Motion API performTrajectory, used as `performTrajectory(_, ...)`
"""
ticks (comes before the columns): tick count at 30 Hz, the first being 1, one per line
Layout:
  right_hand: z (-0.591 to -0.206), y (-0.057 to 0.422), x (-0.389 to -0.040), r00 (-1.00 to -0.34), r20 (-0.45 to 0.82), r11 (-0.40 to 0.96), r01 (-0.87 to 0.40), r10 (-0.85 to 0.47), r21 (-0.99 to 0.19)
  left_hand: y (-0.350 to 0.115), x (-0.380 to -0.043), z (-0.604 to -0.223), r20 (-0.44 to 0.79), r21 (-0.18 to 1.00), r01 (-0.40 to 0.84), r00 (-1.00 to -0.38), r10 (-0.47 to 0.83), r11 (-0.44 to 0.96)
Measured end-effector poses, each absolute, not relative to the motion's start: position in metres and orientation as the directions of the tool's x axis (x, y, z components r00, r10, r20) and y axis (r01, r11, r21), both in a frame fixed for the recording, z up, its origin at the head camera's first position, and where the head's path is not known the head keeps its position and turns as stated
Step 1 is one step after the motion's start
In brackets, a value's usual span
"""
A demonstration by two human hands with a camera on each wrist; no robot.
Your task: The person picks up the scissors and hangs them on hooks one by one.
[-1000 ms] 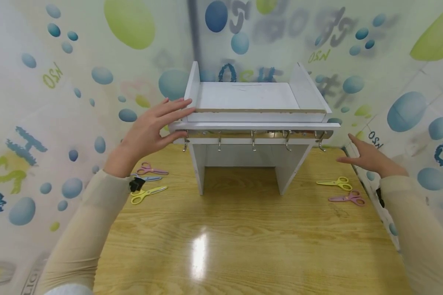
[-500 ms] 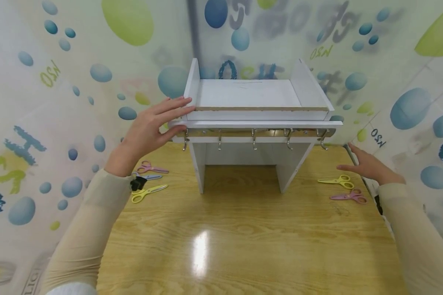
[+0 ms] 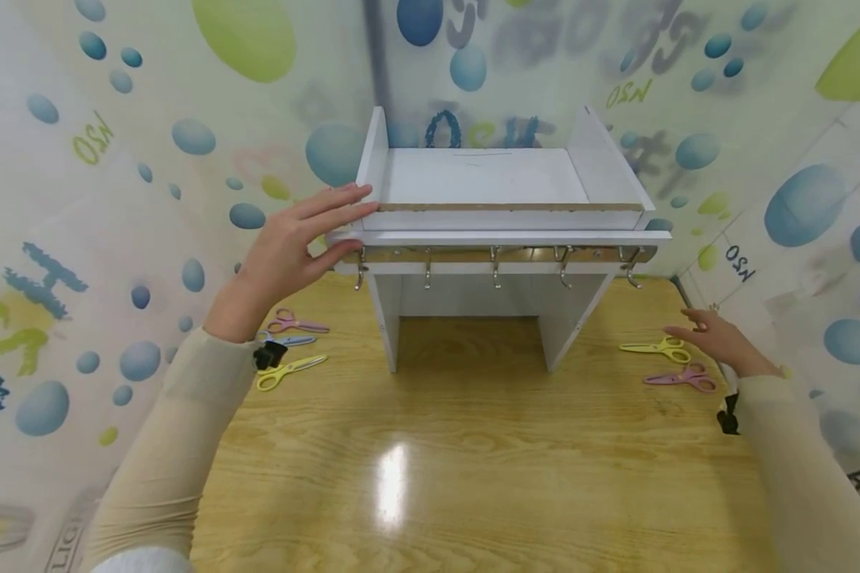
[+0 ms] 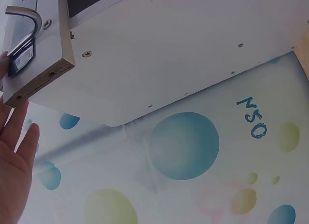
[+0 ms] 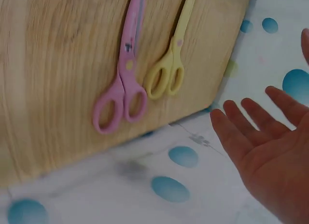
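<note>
A white shelf unit (image 3: 473,219) stands on the table, with a metal hook rail (image 3: 530,255) along its front. My left hand (image 3: 287,239) holds the left end of the rail board. Its thumb lies on the front by the end hook, and its fingers reach over the top. The left wrist view shows the fingertips (image 4: 21,108) at the board's end, beside a hook (image 4: 21,40). My right hand (image 3: 717,342) hovers over the table's right edge, fingers loosely extended and holding nothing. Nearest to it are yellow scissors (image 3: 670,350) and pink scissors (image 3: 695,378), both lying flat.
On the left of the table (image 3: 473,446) lie pink scissors (image 3: 297,322), blue scissors (image 3: 294,341) and yellow scissors (image 3: 290,372). A wall (image 3: 186,64) with printed ovals and letters encloses the table behind and on both sides.
My right hand has moved down and away from the shelf's right end to beside the right-hand scissors. My left hand stays at the rail. The view has shifted slightly.
</note>
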State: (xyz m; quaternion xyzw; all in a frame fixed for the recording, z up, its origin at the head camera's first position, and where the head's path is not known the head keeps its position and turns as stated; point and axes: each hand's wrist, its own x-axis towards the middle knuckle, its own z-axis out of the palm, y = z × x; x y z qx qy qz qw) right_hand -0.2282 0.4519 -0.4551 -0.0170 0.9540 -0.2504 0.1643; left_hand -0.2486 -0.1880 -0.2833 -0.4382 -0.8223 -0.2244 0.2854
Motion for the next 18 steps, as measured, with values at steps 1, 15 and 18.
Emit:
performTrajectory(1,-0.456,0.453,-0.225,-0.938,-0.33,0.848,0.092,-0.102,-0.522,-0.188,-0.249,-0.283,0.666,0.123,0.849,-0.454,0.592,0.513)
performTrajectory(15,-0.485,0.475,-0.195,-0.808,-0.556,-0.162,0.585,-0.195,-0.794,-0.188,-0.245,-0.284,0.673,0.168,0.835,-0.485,0.558,0.524)
performTrajectory(18,-0.491,0.48,-0.187,-0.752,-0.631,-0.272,0.658,-0.19,-0.702,-0.186,-0.247,-0.285,0.673,0.165,0.836,-0.483,0.559,0.523)
